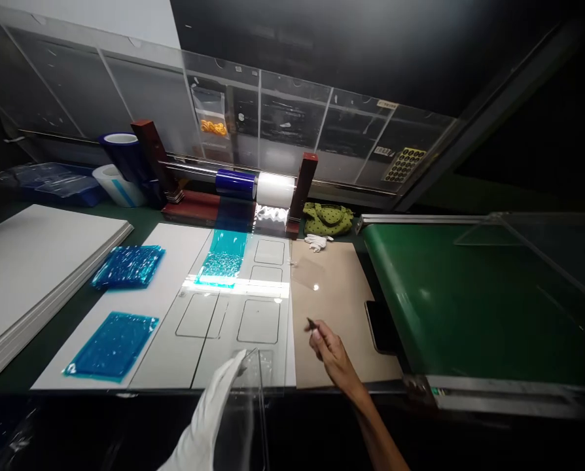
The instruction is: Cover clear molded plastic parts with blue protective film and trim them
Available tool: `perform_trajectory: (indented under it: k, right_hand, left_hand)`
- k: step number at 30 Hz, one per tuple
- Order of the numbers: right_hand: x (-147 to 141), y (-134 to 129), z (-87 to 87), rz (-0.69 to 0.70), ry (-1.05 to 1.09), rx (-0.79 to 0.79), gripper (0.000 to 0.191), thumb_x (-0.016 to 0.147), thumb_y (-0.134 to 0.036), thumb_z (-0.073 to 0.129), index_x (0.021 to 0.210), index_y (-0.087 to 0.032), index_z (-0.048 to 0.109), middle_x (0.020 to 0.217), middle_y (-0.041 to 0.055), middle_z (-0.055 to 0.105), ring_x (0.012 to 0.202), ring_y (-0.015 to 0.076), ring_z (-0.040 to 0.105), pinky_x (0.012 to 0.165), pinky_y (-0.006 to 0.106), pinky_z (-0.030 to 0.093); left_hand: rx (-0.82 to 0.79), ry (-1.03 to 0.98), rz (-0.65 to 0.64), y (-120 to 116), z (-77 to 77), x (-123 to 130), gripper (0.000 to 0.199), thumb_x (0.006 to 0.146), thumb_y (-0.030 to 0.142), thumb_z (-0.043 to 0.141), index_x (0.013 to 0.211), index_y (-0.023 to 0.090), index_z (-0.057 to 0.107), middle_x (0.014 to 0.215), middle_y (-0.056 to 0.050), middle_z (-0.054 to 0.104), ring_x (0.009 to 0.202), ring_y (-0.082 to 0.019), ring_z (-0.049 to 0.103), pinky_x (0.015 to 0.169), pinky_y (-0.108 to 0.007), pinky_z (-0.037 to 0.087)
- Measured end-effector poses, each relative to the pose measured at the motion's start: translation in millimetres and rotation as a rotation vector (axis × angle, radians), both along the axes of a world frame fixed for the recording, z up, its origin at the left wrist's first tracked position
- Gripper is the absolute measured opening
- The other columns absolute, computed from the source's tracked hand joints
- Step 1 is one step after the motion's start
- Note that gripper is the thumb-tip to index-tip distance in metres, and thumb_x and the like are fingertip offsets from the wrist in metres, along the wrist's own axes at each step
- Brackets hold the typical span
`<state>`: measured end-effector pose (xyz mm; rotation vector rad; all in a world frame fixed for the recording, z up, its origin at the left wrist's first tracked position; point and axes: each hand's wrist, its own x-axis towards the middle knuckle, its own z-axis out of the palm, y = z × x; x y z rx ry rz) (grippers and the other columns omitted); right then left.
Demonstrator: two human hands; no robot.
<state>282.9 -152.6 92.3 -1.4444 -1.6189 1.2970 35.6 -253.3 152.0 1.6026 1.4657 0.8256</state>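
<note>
My left hand [214, 409], in a white glove, grips the edge of a clear flat panel [260, 418] tilted upright at the table's front edge. Whether the panel is glass or plastic I cannot tell. My bare right hand [332, 356] is closed, pinching a small dark pointed piece [313, 323] above the brown board [344, 314]. To the left lies a white sheet marked with black rounded rectangles [258, 322]. A strip of teal film [224, 252] runs onto it from a blue film roll [236, 184], beside a white roll [275, 190].
Two stacks of blue film pieces [113, 345] [130, 266] lie left, beside a thick white stack [42, 261]. A wooden roll stand [304, 190] rises at the back. A green pouch [328, 219], white cloth [318, 242], phone [383, 327] and green conveyor belt [459, 294] are right.
</note>
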Motion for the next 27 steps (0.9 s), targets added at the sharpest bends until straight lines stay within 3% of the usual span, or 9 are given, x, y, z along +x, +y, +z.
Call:
perform_trajectory:
  k: [2, 4, 7, 10, 13, 20, 27]
  right_hand:
    - [-5.3, -40.8, 45.2, 0.135, 0.163, -0.097, 0.035, 0.095, -0.046, 0.033, 0.088, -0.019, 0.053, 0.067, -0.0029, 0.045, 0.057, 0.0095, 0.042, 0.053, 0.021, 0.035]
    - [-4.4, -79.3, 83.1, 0.239, 0.210, -0.149, 0.037, 0.095, -0.047, 0.033, 0.088, -0.019, 0.056, 0.071, -0.0008, 0.050, 0.060, 0.0097, 0.045, 0.056, 0.021, 0.038]
    - [5.5, -126.7, 111.3, 0.283, 0.145, -0.078, 0.040, 0.092, -0.054, 0.038, 0.096, -0.021, 0.061, 0.077, 0.0009, 0.053, 0.072, 0.0128, 0.050, 0.071, 0.026, 0.045]
    - [16.6, -162.8, 106.8, 0.234, 0.139, -0.057, 0.061, 0.060, -0.070, 0.067, 0.098, -0.023, 0.060, 0.083, 0.0005, 0.051, 0.078, 0.0164, 0.051, 0.076, 0.030, 0.050]
    - [22.8, -190.3, 93.5, 0.136, 0.175, -0.072, 0.090, 0.028, -0.066, 0.082, 0.104, -0.025, 0.056, 0.093, 0.0008, 0.050, 0.082, 0.0181, 0.053, 0.076, 0.031, 0.054]
    - [30.0, -218.6, 97.1, 0.075, 0.219, -0.082, 0.098, 0.012, -0.060, 0.083, 0.099, -0.022, 0.058, 0.092, 0.0002, 0.046, 0.081, 0.0176, 0.055, 0.080, 0.033, 0.058]
    - [38.7, -236.9, 89.0, 0.046, 0.265, -0.079, 0.097, 0.015, -0.056, 0.086, 0.103, -0.025, 0.059, 0.098, 0.0013, 0.049, 0.091, 0.0227, 0.057, 0.086, 0.039, 0.054]
  left_hand:
    - [0.046, 0.095, -0.057, -12.8, 17.6, 7.5, 0.098, 0.061, 0.042, 0.072, 0.145, 0.031, 0.022, 0.145, -0.006, 0.038, 0.132, -0.034, 0.036, 0.108, -0.047, 0.035]
    - [0.065, 0.138, -0.108, -25.5, 31.9, 16.0, 0.099, 0.060, 0.038, 0.073, 0.145, 0.030, 0.023, 0.147, -0.007, 0.036, 0.133, -0.035, 0.034, 0.109, -0.049, 0.032]
    - [0.076, 0.068, -0.172, -42.2, 46.2, 29.9, 0.100, 0.054, 0.037, 0.076, 0.142, 0.027, 0.031, 0.145, -0.010, 0.037, 0.131, -0.039, 0.035, 0.107, -0.053, 0.032]
    - [0.058, -0.036, -0.222, -56.2, 56.3, 43.8, 0.097, 0.049, 0.038, 0.077, 0.138, 0.025, 0.040, 0.142, -0.012, 0.041, 0.130, -0.042, 0.035, 0.105, -0.056, 0.033]
    - [0.033, -0.037, -0.273, -69.4, 66.1, 55.6, 0.096, 0.050, 0.038, 0.075, 0.138, 0.023, 0.041, 0.141, -0.013, 0.041, 0.129, -0.042, 0.035, 0.106, -0.055, 0.032]
    - [0.016, 0.045, -0.389, -94.1, 85.3, 73.4, 0.098, 0.051, 0.039, 0.071, 0.141, 0.021, 0.035, 0.142, -0.014, 0.035, 0.128, -0.041, 0.035, 0.104, -0.055, 0.034]
    - [0.043, 0.131, -0.479, -101.1, 98.3, 86.8, 0.097, 0.053, 0.038, 0.068, 0.142, 0.019, 0.033, 0.139, -0.016, 0.037, 0.126, -0.040, 0.037, 0.102, -0.052, 0.036]
